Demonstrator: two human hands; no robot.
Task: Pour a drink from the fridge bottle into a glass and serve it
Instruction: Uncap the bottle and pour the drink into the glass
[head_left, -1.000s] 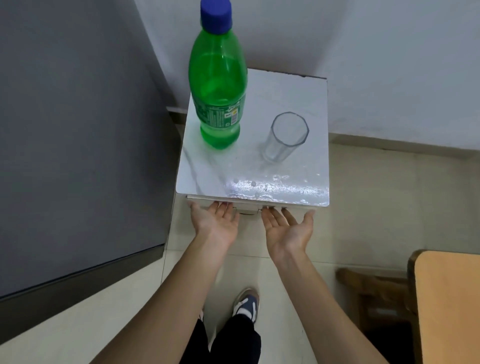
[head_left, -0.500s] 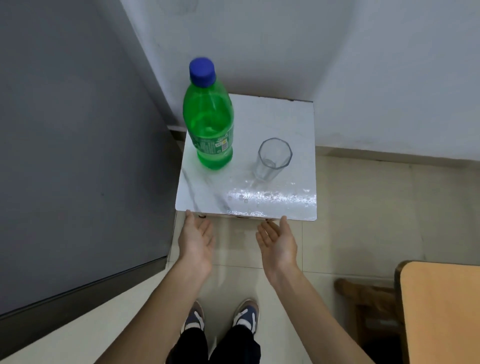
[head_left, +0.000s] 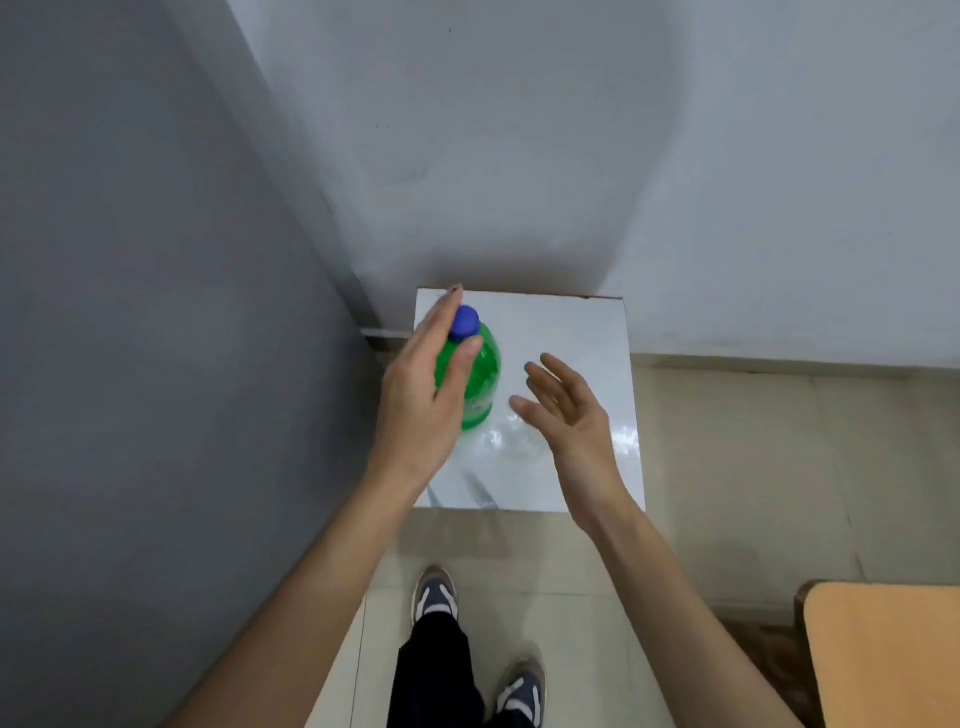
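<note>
The green bottle stands upright on the white counter, on its left side, with the blue cap on. The left hand is open and reaches around the bottle from the left, thumb by the cap, likely to grab it. I cannot tell if it touches yet. The right hand is open too, empty, just right of the bottle, maybe ready to twist the cap. The glass is hidden behind this hand, so nothing is poured yet.
</note>
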